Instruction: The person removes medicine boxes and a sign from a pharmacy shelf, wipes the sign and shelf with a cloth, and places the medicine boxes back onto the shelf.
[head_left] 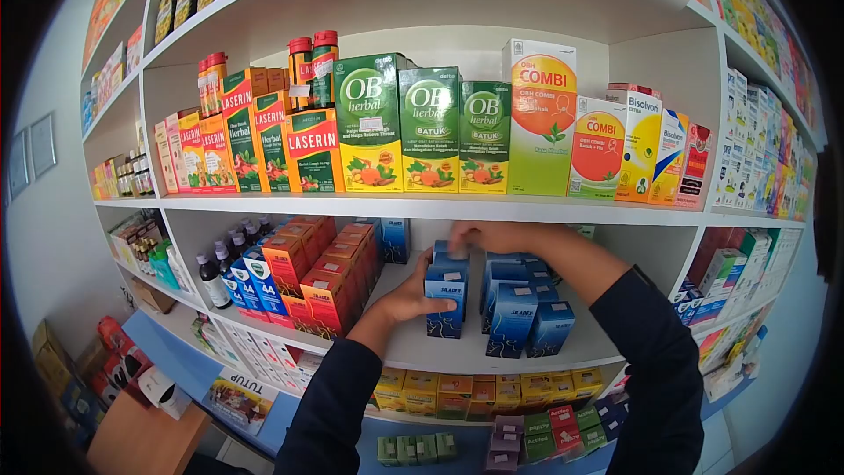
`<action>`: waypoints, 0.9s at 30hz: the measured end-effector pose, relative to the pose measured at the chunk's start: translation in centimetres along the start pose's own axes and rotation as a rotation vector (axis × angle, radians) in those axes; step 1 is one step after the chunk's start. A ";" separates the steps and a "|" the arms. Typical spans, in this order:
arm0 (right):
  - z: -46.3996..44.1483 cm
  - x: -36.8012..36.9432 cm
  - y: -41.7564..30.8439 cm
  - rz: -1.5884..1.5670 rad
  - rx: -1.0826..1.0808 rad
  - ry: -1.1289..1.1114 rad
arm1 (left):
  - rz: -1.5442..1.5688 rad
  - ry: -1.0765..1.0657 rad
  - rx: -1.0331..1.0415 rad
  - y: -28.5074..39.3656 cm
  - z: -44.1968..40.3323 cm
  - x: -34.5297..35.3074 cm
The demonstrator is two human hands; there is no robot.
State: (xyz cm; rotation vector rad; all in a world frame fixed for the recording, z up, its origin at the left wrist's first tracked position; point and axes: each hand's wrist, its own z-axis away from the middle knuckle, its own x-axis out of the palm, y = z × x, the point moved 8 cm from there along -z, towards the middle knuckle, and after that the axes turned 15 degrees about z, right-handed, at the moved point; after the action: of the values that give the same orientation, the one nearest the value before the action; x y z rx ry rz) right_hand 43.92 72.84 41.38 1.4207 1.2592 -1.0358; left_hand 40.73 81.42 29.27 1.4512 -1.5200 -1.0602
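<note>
On the middle shelf, my left hand (409, 299) is wrapped round the side of a blue box (445, 301), its thumb across the front. Another blue box stands right behind that one. My right hand (475, 236) reaches over the back of these boxes, just under the upper shelf; its fingers are blurred and partly hidden. Right of the held box stand several blue Siladex boxes (510, 317) in uneven rows, below my right forearm.
Orange boxes (325, 299) and blue-white boxes (262, 280) stand at the left of this shelf. Above, the shelf edge (422, 205) runs close over my hands, with OB Herbal boxes (429, 127) on it. Yellow boxes (454, 394) sit below.
</note>
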 end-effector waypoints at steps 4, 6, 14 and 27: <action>-0.3 0.4 -5.2 -0.143 -0.308 0.210 | -0.010 -0.069 -0.102 -1.1 -0.4 0.1; 0.5 -0.2 -5.1 -0.161 -0.324 0.209 | -0.048 -0.081 -0.118 -0.8 -0.1 0.3; 1.4 -1.2 -1.7 -0.184 -0.038 0.010 | -0.024 0.029 -0.090 0.4 0.6 0.5; 0.2 -0.2 0.5 0.130 -0.025 0.266 | -0.009 -0.013 -0.018 0.1 0.1 0.2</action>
State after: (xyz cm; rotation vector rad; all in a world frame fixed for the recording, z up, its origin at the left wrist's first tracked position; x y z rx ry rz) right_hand 44.42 72.56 41.61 1.6379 1.3424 -0.7593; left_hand 40.63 81.24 29.35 1.4429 -1.5110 -1.0873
